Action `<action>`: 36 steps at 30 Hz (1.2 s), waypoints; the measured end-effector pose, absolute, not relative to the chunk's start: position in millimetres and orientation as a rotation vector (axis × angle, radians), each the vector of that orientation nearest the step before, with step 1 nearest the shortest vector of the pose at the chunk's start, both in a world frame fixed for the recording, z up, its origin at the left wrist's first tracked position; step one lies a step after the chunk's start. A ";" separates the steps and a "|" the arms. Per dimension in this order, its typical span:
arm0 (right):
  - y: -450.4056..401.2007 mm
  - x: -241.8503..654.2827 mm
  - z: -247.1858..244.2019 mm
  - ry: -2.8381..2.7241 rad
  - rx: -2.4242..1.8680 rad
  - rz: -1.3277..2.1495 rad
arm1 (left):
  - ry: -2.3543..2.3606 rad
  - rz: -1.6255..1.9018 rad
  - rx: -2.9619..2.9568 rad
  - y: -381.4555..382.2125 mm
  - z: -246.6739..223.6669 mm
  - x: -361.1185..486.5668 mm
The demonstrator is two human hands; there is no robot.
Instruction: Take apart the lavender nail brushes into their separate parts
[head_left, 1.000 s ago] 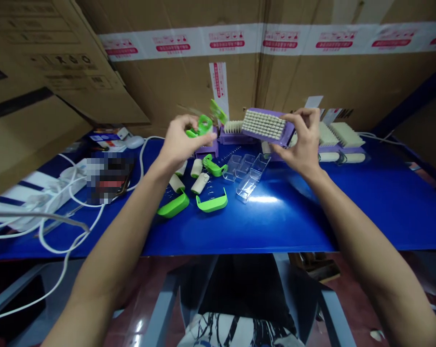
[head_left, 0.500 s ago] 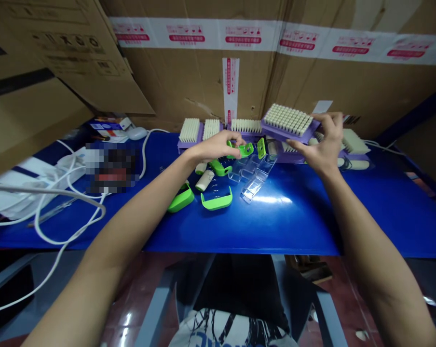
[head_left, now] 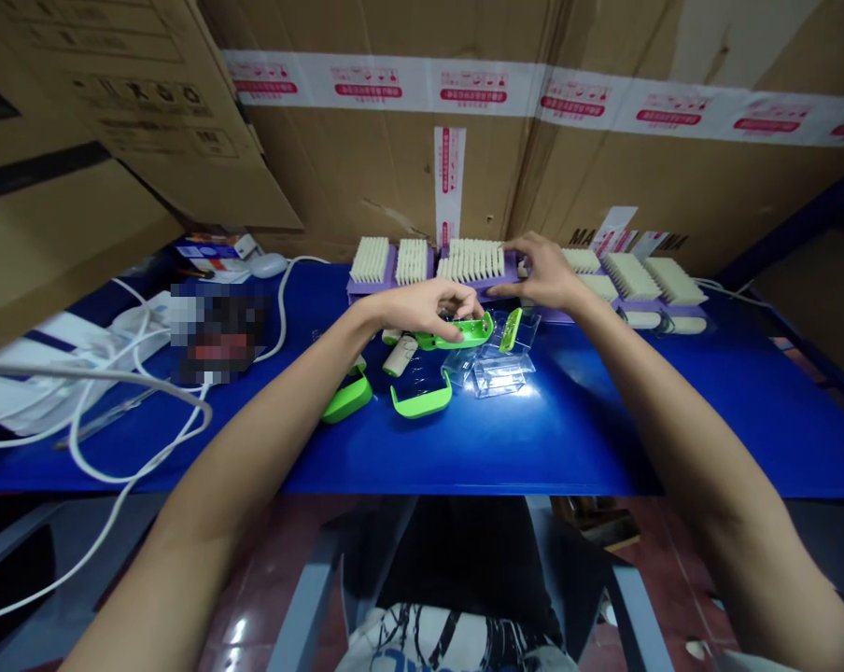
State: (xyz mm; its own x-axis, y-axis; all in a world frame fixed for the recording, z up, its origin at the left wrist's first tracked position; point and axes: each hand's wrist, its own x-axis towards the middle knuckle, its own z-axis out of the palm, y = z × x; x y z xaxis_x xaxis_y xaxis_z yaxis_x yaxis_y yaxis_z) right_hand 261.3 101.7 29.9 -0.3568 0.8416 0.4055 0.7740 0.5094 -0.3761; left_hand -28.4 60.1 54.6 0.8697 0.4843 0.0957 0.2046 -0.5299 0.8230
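Observation:
My left hand [head_left: 429, 306] is closed, thumb and fingers pinching a bright green curved plastic piece [head_left: 470, 333] above the blue table. Just behind it, my right hand [head_left: 544, 271] grips the right end of a purple block with rows of cream bristle-like pegs [head_left: 472, 261], between thumb and fingers. Under and beside my left hand lie a cream cylinder [head_left: 400, 357] with a wire and a green U-shaped frame [head_left: 423, 403]. Another green frame [head_left: 348, 399] sits further left. Clear plastic pieces [head_left: 502, 371] and a small green part [head_left: 511, 329] lie to the right.
More purple blocks with cream pegs [head_left: 630, 276] line the back of the blue table [head_left: 569, 439], against a cardboard wall [head_left: 366, 168]. White cables [head_left: 78, 448] and a power strip [head_left: 134, 322] occupy the left side, near a blurred dark object [head_left: 222, 331].
The pegged block in my right hand has moved left and down to the back row. My left hand has come slightly nearer with the green piece, and the clear pieces have shifted.

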 end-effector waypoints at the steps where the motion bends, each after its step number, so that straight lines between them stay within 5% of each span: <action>1: 101.4 258.0 26.5 -2.221 -1.353 0.136 | 0.484 0.421 2.121 59.3 53.9 -28.5; 9: 82.1 251.7 29.5 -2.325 -1.470 -0.180 | 0.530 0.841 1.684 60.6 45.0 -27.3; 16: 25.8 232.9 58.8 -1.832 -1.234 0.137 | 0.746 1.167 1.606 73.7 42.6 -36.1; 24: -8.5 164.7 51.4 -2.519 -1.405 0.329 | 0.904 1.473 1.679 92.0 61.8 -79.7; 36: 7.2 213.5 46.8 -1.738 -1.026 0.016 | 0.887 1.376 1.705 74.7 55.8 -62.6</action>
State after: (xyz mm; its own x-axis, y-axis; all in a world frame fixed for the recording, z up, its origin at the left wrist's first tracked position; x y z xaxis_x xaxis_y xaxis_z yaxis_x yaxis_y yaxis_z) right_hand 213.5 7.2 46.8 -0.0626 0.6343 0.7705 0.6203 0.6296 -0.4678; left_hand -62.6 74.7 55.8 0.1789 0.8719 0.4558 0.0552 -0.4714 0.8802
